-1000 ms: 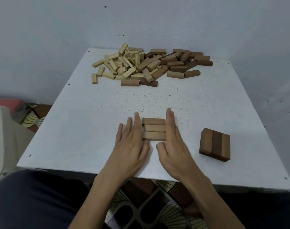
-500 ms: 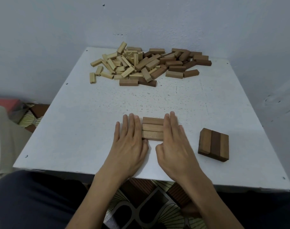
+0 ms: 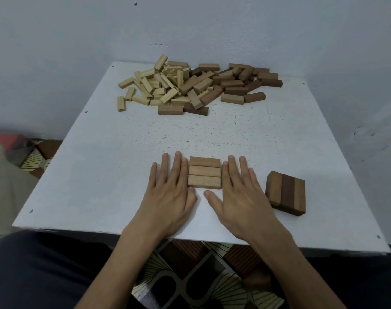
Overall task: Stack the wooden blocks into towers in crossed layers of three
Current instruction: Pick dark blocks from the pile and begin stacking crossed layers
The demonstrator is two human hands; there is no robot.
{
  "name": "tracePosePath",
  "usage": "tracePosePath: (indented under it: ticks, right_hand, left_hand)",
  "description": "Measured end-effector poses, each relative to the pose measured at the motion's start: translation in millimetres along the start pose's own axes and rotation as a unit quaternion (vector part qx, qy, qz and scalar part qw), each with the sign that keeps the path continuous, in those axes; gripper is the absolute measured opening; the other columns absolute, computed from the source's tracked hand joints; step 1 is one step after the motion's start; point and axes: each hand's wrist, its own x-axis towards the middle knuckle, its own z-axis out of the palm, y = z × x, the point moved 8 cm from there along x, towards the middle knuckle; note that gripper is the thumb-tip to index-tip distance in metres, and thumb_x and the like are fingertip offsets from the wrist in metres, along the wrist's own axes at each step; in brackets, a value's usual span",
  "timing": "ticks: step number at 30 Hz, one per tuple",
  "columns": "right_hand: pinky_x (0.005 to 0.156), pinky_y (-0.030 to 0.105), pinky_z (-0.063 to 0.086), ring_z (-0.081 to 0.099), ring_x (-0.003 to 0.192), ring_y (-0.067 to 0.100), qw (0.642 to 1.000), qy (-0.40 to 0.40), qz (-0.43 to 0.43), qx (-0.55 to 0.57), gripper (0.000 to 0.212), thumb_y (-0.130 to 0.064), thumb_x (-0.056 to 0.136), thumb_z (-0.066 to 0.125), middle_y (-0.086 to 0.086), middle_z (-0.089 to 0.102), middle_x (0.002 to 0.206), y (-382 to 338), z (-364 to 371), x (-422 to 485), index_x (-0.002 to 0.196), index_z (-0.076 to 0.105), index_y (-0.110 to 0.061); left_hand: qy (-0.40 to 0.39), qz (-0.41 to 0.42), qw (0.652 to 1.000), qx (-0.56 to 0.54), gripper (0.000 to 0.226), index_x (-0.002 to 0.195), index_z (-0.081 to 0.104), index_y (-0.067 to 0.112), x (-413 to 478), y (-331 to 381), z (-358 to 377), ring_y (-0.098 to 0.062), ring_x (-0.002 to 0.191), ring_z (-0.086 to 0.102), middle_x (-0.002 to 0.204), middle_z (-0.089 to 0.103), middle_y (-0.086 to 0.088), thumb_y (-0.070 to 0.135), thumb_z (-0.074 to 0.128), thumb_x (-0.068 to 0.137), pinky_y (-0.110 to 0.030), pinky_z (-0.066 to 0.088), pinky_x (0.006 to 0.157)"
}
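Head, left hand [image 3: 167,194], right hand [image 3: 241,197] flat against 3 blocks [image 3: 204,172]

The tabletop [image 3: 101,175] is white, matt and rough, pitted with small dark specks. At its 12 o'clock, the pile of blocks [image 3: 190,85] is bare-looking wood with a dull finish: pale cream pieces toward 11 o'clock, mid and dark brown toward 1 o'clock. The layer of three blocks [image 3: 204,172] at 6 o'clock is smooth light-brown wood with faint grain. The darker layer [image 3: 287,192] at 4 o'clock is matt too. The wall [image 3: 56,52] is matt paint, and the trousers [image 3: 34,275] are dark cloth.
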Motion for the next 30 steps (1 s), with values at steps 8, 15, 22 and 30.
tracePosePath:
  ticks: [8,15,22,30]
  right_hand:
    - [0.116,0.053,0.030,0.026,0.145,0.041,1.000,-0.013,-0.013,0.001,0.082,-0.057,0.099,0.019,0.025,0.032,0.154,0,3,1,0.146,0.036,0.008]
    - [0.119,0.036,-0.014,-0.020,0.150,0.028,0.997,-0.079,-0.016,0.003,0.092,-0.067,0.090,0.006,0.016,-0.014,0.163,1,-20,5,0.154,-0.011,-0.003]
    - [0.118,0.026,-0.009,-0.013,0.151,0.016,0.983,-0.146,-0.086,0.073,0.090,-0.039,0.096,0.059,-0.004,0.001,0.166,0,-42,27,0.158,-0.003,-0.019]
    - [0.117,0.023,-0.006,-0.007,0.152,0.014,0.976,-0.174,-0.098,0.090,0.084,-0.037,0.097,0.058,-0.002,0.013,0.165,-3,-40,31,0.158,0.003,-0.021]
  left_hand:
    - [-0.011,0.004,1.000,-0.005,0.065,0.145,0.039,-0.007,0,0,4,-0.046,0.139,0.035,0.152,0.038,-0.025,0.035,0.027,0.097,-0.058,0.023,0.110]
    - [-0.089,-0.023,0.990,-0.104,0.080,0.147,-0.026,0.018,0,-17,5,-0.026,0.149,-0.023,0.161,-0.024,-0.004,0.061,-0.001,0.084,-0.039,-0.017,0.117]
    - [-0.062,0.061,0.948,-0.306,0.101,0.158,0.008,0.026,20,-24,-22,-0.005,0.149,0.014,0.161,0.023,0.012,0.066,0.049,0.074,-0.019,-0.007,0.117]
    - [-0.064,0.086,0.946,-0.305,0.101,0.158,0.012,0.023,35,-27,-13,-0.007,0.134,0.039,0.139,0.050,0.009,0.057,0.058,0.074,-0.039,0.006,0.123]
